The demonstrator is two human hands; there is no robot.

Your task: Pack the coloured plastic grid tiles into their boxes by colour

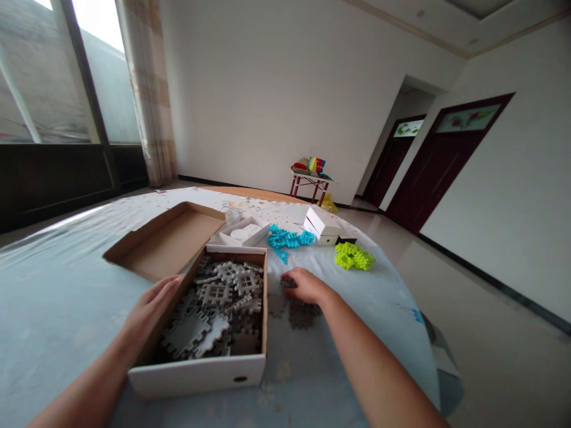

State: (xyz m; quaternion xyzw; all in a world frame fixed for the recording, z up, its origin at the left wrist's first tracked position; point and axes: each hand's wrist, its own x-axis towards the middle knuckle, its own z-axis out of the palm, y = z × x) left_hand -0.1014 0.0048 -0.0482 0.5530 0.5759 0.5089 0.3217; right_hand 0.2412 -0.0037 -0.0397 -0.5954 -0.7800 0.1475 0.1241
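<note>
While the left hand [158, 297] lay with extended fingers against the left wall of the white box [200, 377], gripping nothing visible, the right hand [307, 285] was partly closed, thumb and fingers about a dark piece [288, 284] just right of the box. The step appeared to be picking up loose pieces, and the next move called for a secure pinch clear of the nearer dark pieces [302, 316]. The box contained heaped grey notched pieces [216, 293]; the shallow white tray [260, 236] beyond held white contents [247, 232].
</note>
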